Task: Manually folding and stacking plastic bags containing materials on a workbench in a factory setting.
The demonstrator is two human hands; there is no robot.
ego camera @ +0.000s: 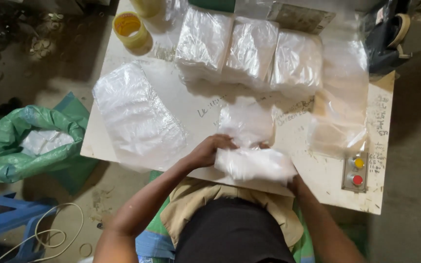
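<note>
I am clutching one white bundle (255, 164) with my left hand (209, 151); my right hand (296, 184) is mostly hidden, grip untellable. Three packed stacks (251, 48) are lining the table's (327, 185) far edge.

Dim surroundings, brightly lit tabletop (196, 109).
Glare on clear plastic bag stacks (249, 48) toward 12 o'clock; deep shadow at 9 and 3; slightly soft overall, blur on bundle (254, 163) at centre.

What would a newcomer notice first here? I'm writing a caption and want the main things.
Both hands, left hand and right hand, grip a white plastic bundle at the near edge of the white table. Three stacks of clear bags line the far side, and a green sack sits on the floor at left.
</note>
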